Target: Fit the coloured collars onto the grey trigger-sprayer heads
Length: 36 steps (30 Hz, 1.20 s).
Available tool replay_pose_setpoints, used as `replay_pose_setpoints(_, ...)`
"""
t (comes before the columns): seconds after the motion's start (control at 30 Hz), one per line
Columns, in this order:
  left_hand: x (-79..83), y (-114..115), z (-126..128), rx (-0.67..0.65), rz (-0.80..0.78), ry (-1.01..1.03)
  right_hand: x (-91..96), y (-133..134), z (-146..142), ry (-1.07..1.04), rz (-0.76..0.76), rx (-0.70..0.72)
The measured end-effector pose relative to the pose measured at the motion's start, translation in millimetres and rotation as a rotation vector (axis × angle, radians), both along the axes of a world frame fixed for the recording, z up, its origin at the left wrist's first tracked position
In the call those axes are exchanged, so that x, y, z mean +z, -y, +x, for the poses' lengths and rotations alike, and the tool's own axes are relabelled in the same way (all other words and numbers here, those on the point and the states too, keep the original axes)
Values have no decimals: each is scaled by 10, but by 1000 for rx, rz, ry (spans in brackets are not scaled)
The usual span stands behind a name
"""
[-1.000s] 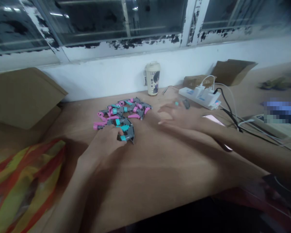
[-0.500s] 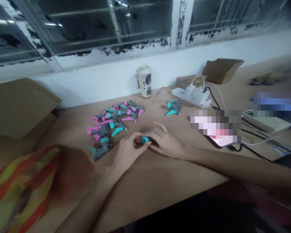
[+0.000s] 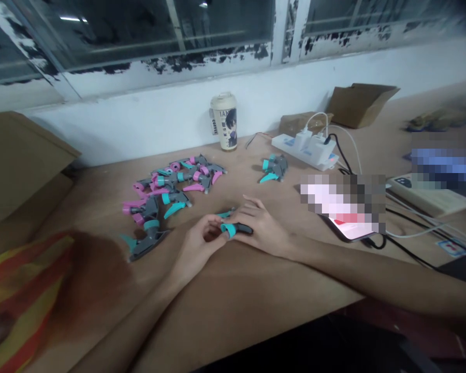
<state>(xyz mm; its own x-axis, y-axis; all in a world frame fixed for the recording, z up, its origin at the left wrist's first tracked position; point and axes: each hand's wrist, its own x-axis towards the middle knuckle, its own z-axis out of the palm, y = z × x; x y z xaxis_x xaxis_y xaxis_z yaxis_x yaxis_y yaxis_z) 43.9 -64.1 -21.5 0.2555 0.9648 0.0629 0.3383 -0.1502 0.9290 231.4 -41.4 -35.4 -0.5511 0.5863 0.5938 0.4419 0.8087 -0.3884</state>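
Both of my hands meet over one grey spray-trigger head with a teal cap (image 3: 235, 228) on the wooden table (image 3: 256, 290). My right hand (image 3: 262, 230) wraps round its grey body. The fingers of my left hand (image 3: 198, 246) pinch at its teal collar. A pile of several grey trigger heads with pink and teal parts (image 3: 171, 186) lies beyond my left hand. One teal-and-grey head (image 3: 143, 243) lies apart, left of my left hand. Another trigger head with teal parts (image 3: 274, 168) sits further back on the right.
A paper coffee cup (image 3: 224, 122) stands by the wall. A white power strip (image 3: 306, 150) with chargers and cables lies right of it, with a phone (image 3: 351, 228) nearer. Cardboard boxes (image 3: 359, 103) sit at the back right and far left. A striped bag (image 3: 19, 295) lies at the left.
My hands left the pile and the far right spot and came together near the table's front over one teal-capped trigger head. Another trigger head now lies by the power strip.
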Motion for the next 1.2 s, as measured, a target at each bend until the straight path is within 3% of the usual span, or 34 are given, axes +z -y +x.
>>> replay_pose_setpoints(0.37, 35, -158, 55, -88, -125, -48, -68, -48, 76, 16, 27, -60)
replay_pose_setpoints(0.67, 43, -157, 40, -132, -112, -55, -66, -4, 62, 24, 54, -85)
replay_pose_setpoints(1.2, 44, -137, 46, -135, -112, -20, -47, 67, 63, -8, -35, -84)
